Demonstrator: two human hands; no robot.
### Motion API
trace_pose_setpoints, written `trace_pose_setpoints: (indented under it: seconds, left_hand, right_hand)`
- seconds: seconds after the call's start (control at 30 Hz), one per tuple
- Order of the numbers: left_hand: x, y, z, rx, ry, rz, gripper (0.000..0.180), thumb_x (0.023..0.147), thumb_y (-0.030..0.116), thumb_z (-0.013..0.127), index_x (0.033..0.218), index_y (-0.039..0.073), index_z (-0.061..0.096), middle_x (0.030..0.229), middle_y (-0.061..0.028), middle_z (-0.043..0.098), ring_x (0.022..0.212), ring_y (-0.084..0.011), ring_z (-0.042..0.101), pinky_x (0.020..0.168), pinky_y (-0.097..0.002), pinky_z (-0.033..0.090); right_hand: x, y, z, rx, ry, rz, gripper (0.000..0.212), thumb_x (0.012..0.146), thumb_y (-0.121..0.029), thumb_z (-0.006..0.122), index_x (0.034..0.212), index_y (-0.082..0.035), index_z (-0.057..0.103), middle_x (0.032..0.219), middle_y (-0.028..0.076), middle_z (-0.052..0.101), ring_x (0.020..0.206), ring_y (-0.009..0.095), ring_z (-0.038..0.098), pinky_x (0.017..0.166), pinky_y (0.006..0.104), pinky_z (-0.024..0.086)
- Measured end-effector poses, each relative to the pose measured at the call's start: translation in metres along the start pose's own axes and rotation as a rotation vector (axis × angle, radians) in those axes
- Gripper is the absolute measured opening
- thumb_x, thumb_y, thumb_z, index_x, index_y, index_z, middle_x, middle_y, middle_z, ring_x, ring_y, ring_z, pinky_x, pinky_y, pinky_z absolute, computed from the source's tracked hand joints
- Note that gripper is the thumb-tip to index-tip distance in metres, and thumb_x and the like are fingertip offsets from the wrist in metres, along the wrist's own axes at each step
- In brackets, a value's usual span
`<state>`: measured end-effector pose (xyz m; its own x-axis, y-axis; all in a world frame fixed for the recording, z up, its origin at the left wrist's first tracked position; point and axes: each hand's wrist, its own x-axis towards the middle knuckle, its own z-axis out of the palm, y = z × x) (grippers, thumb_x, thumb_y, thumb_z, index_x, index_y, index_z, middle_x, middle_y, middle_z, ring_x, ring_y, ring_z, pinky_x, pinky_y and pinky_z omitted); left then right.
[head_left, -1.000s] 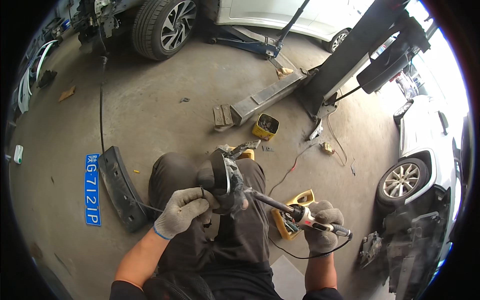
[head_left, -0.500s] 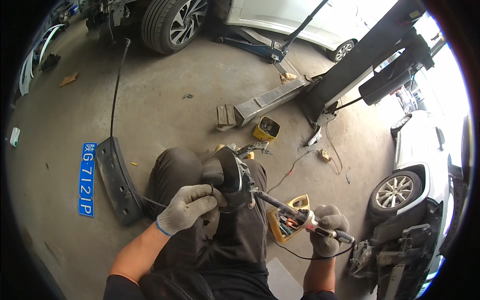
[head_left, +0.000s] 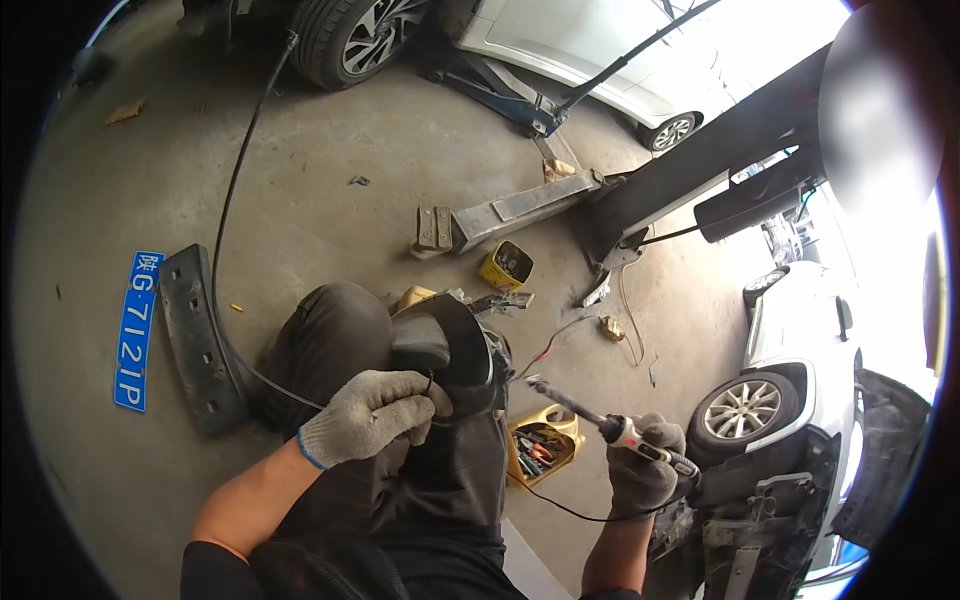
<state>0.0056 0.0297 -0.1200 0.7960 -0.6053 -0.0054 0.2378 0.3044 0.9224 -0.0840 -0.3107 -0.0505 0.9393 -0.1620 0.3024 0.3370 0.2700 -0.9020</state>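
A dark, hollow car part (head_left: 468, 345) with metal brackets, perhaps a mirror housing, rests on my lap. My left hand (head_left: 372, 412), in a grey knit glove, is closed in a pinch on a long thin black strip (head_left: 236, 170). Its short end pokes up from the fingertips against the part, and its length trails past the wrist over the floor to the far left. Gloved too, my right hand (head_left: 645, 468) grips a soldering iron (head_left: 625, 432) with a white and red handle and black cord. The iron's discoloured tip points at the part but stands apart from it.
A yellow container of hand tools (head_left: 548, 468) stands right of my leg, a small yellow bucket (head_left: 507, 265) farther off. On the left floor lie a blue plate (head_left: 138, 330) and a black panel (head_left: 195, 340). Ahead are a lift arm (head_left: 525, 212) and cars; a white car (head_left: 790, 350) stands right.
The iron's tip has come away from the part, to the right. My left hand keeps its pinch. The black strip now bows in a curve across the black panel. The whole view has shifted.
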Motion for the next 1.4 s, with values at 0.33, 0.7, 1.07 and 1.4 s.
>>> trace_pose_setpoints:
  seconds: [0.33, 0.7, 1.07, 1.4]
  left_hand:
    - [0.032, 0.056, 0.02, 0.326, 0.293, 0.333, 0.021, 0.09, -0.007, 0.05, 0.102, -0.002, 0.066, 0.089, -0.0029, 0.06, 0.077, -0.0078, 0.055, 0.071, -0.0227, 0.047]
    - [0.048, 0.063, 0.027, 0.45, 0.312, 0.195, 0.027, 0.082, -0.009, 0.052, 0.104, -0.001, 0.065, 0.099, -0.0054, 0.057, 0.068, -0.007, 0.052, 0.057, -0.0202, 0.042]
    - [0.053, 0.077, 0.047, 0.558, 0.306, 0.088, 0.02, 0.079, 0.0, 0.068, 0.099, 0.0, 0.061, 0.086, -0.0039, 0.054, 0.054, -0.0044, 0.043, 0.044, -0.0188, 0.033]
    - [0.058, 0.084, 0.057, 0.638, 0.362, 0.001, 0.021, 0.072, -0.006, 0.066, 0.092, 0.001, 0.067, 0.082, 0.0001, 0.054, 0.068, -0.0056, 0.047, 0.059, -0.0204, 0.038]
  right_hand:
    - [0.014, 0.046, 0.006, 0.16, 0.371, 0.019, 0.055, 0.098, -0.025, 0.064, 0.146, -0.009, 0.042, 0.104, 0.009, 0.064, 0.076, 0.014, 0.058, 0.061, 0.0273, 0.051]
    - [0.057, 0.098, 0.057, -0.345, -0.017, -0.306, 0.048, 0.085, -0.007, 0.075, 0.13, -0.006, 0.058, 0.112, 0.014, 0.066, 0.101, 0.028, 0.068, 0.087, 0.0357, 0.054]
    - [0.051, 0.127, 0.056, -0.076, -0.132, -0.083, 0.052, 0.086, -0.009, 0.069, 0.136, -0.011, 0.054, 0.119, 0.016, 0.062, 0.11, 0.035, 0.064, 0.093, 0.0406, 0.053]
    - [0.05, 0.129, 0.051, -0.142, -0.082, -0.349, 0.06, 0.08, -0.023, 0.08, 0.134, -0.012, 0.056, 0.101, 0.016, 0.061, 0.087, 0.037, 0.063, 0.077, 0.0421, 0.053]
